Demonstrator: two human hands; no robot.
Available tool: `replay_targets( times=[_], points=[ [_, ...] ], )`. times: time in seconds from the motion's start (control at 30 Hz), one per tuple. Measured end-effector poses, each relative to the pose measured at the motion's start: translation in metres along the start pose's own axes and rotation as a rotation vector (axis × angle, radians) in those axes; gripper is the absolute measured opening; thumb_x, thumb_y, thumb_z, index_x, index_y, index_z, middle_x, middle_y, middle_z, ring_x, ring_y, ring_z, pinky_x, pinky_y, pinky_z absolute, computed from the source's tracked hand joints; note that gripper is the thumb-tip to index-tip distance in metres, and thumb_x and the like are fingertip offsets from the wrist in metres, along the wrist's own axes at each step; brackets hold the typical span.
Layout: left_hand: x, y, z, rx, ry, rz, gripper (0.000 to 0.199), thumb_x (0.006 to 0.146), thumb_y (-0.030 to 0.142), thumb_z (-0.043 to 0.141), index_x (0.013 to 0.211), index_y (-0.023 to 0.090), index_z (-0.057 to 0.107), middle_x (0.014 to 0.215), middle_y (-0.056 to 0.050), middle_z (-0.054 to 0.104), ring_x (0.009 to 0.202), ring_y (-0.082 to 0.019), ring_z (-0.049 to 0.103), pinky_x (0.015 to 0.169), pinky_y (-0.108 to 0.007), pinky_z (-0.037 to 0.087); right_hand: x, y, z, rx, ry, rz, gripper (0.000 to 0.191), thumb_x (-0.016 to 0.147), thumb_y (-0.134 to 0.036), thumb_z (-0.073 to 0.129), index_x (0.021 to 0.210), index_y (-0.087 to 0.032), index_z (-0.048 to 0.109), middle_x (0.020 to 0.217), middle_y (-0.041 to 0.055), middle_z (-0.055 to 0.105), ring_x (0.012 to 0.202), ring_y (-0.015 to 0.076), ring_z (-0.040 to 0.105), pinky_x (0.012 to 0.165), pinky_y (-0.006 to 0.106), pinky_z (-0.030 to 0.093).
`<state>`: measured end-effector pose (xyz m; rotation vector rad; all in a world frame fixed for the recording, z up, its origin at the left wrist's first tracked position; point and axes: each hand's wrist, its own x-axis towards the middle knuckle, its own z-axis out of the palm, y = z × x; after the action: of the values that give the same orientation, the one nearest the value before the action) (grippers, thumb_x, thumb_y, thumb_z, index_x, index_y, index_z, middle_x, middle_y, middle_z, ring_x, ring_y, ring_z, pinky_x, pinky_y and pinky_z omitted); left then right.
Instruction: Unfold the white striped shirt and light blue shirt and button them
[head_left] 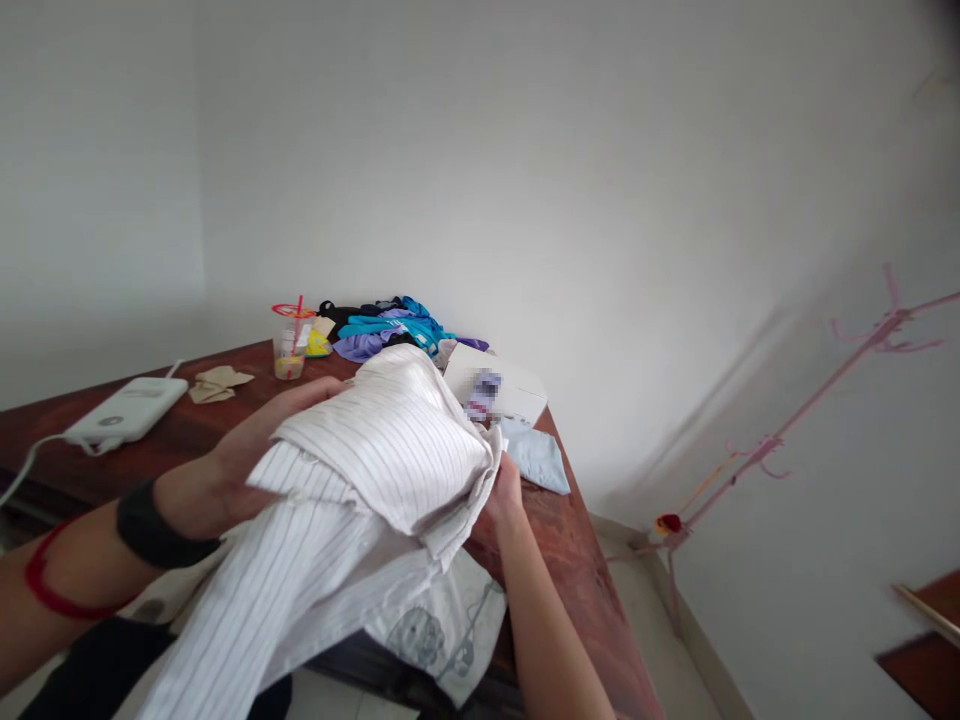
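A white shirt [390,430] with thin dark stripes is held up over the table's front edge, partly folded, a long striped part hanging toward me. My left hand [244,455] grips its left side, with the fingers partly behind the fabric. On the right edge, my right hand [508,487] also holds the shirt; the cloth covers most of its fingers. Below the shirt lies a white cloth [457,620] with a grey print, overhanging the table's front edge. A pale grey-blue cloth [536,455] rests just beyond my right hand.
The brown wooden table [577,560] carries a clothes pile [397,325], a white box [517,385], a plastic cup with a straw [290,345], a tan napkin [217,383] and a white corded device [129,410]. A pink coat stand [795,420] leans at right.
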<state>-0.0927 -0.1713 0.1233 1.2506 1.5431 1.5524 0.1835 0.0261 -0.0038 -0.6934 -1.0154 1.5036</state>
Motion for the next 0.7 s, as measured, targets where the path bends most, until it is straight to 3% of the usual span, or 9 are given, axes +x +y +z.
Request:
replay_targets(
  times=[0.07,0.17,0.23,0.3,0.33,0.43,0.5,0.6,0.7],
  points=[
    [0.008,-0.005,-0.005,0.079,0.059,-0.001,0.047,0.09,0.054,0.049,0.107,0.014,0.067,0.101,-0.004,0.073,0.102,-0.026,0.066,0.086,-0.036,0.055,0.002,0.004,-0.001,-0.018,0.008,0.004,0.016,0.064,-0.028,0.071,0.077,-0.022,0.065,0.074,-0.0006,0.07,0.069,0.0183,0.065,0.068,0.03,0.055],
    [0.028,-0.023,-0.022,0.488,0.044,0.092,0.045,0.091,0.047,0.051,0.113,0.009,0.063,0.105,-0.006,0.072,0.102,-0.027,0.064,0.093,-0.037,0.051,0.003,0.013,-0.003,-0.113,0.03,0.022,0.017,0.061,-0.024,0.074,0.075,-0.021,0.065,0.068,-0.0022,0.068,0.061,0.0158,0.059,0.06,0.027,0.052],
    [0.034,-0.037,-0.031,0.726,0.031,0.189,0.052,0.092,0.043,0.053,0.13,0.008,0.054,0.123,-0.011,0.067,0.108,-0.029,0.064,0.099,-0.041,0.048,0.003,0.019,-0.005,-0.143,0.083,0.006,0.015,0.062,-0.027,0.074,0.07,-0.021,0.063,0.065,-0.0024,0.065,0.06,0.0155,0.056,0.058,0.027,0.05],
    [0.029,-0.047,-0.03,0.804,-0.026,0.318,0.058,0.094,0.045,0.053,0.141,0.011,0.046,0.141,-0.015,0.058,0.121,-0.031,0.059,0.107,-0.043,0.044,0.003,0.022,-0.008,-0.15,0.136,-0.024,0.014,0.063,-0.027,0.074,0.069,-0.021,0.063,0.067,-0.0024,0.066,0.065,0.0155,0.057,0.062,0.026,0.051],
    [0.024,-0.05,-0.024,0.812,-0.107,0.382,0.059,0.095,0.047,0.053,0.143,0.014,0.046,0.146,-0.015,0.054,0.127,-0.031,0.056,0.11,-0.043,0.041,0.004,0.023,-0.01,-0.157,0.156,-0.036,0.014,0.063,-0.026,0.074,0.07,-0.021,0.063,0.07,-0.0026,0.067,0.068,0.0156,0.058,0.064,0.026,0.051],
    [0.002,-0.056,0.006,0.808,-0.504,0.501,0.054,0.094,0.048,0.059,0.142,0.024,0.055,0.149,-0.009,0.054,0.136,-0.029,0.05,0.118,-0.041,0.033,0.006,0.025,-0.012,-0.19,0.182,-0.055,0.015,0.061,-0.023,0.075,0.07,-0.022,0.063,0.072,-0.003,0.066,0.071,0.0158,0.058,0.068,0.026,0.051],
    [-0.006,-0.062,0.029,0.796,-0.652,0.52,0.056,0.09,0.043,0.067,0.143,0.026,0.057,0.149,-0.009,0.055,0.136,-0.03,0.05,0.118,-0.043,0.033,0.008,0.025,-0.014,-0.212,0.185,-0.063,0.014,0.063,-0.024,0.073,0.067,-0.022,0.06,0.069,-0.0029,0.064,0.07,0.0162,0.057,0.066,0.027,0.05],
    [-0.003,-0.076,0.051,0.809,-0.649,0.527,0.044,0.086,0.024,0.064,0.13,0.024,0.068,0.136,-0.01,0.065,0.126,-0.031,0.058,0.112,-0.044,0.039,0.01,0.025,-0.017,-0.238,0.174,-0.076,0.015,0.064,-0.025,0.071,0.066,-0.023,0.057,0.066,-0.0026,0.062,0.068,0.0167,0.055,0.065,0.029,0.049],
    [0.012,-0.083,0.051,0.772,-0.612,0.476,0.04,0.085,0.01,0.048,0.113,0.022,0.075,0.116,-0.007,0.074,0.11,-0.026,0.066,0.102,-0.037,0.045,0.012,0.028,-0.022,-0.26,0.127,-0.086,0.016,0.064,-0.026,0.071,0.07,-0.023,0.057,0.068,-0.0021,0.064,0.069,0.0171,0.057,0.066,0.029,0.05]
  ],
)
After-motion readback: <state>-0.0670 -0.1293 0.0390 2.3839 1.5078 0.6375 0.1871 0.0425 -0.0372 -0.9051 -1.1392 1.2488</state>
